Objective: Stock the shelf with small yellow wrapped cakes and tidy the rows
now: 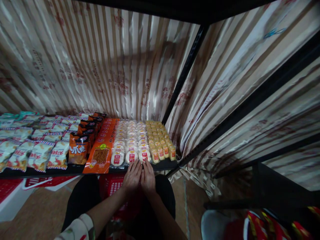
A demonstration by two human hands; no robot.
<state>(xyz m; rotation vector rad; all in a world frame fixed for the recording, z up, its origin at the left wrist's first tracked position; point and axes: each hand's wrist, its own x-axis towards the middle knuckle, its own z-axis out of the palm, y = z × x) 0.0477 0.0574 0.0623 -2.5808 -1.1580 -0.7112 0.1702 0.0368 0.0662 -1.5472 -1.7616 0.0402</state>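
My left hand [132, 176] and my right hand [148, 176] lie side by side at the shelf's front edge. Their fingers are stretched forward, with the tips touching the front packs of round white rice crackers [131, 156]. Neither hand is wrapped around a pack. The crackers stand in three rows, in clear wrappers with red labels. To their right are rows of small yellow wrapped snacks [162, 150]. On their left lies a flat orange bag of brown sticks [100, 155], partly see-through.
Orange-and-black snack bags [78, 149] and several white-and-blue striped bags [39, 155] fill the shelf's left. A black post [186, 73] rises at the back right corner before striped curtains [140, 60]. Below are a red basket [115, 184] and a white-and-red box [15, 200].
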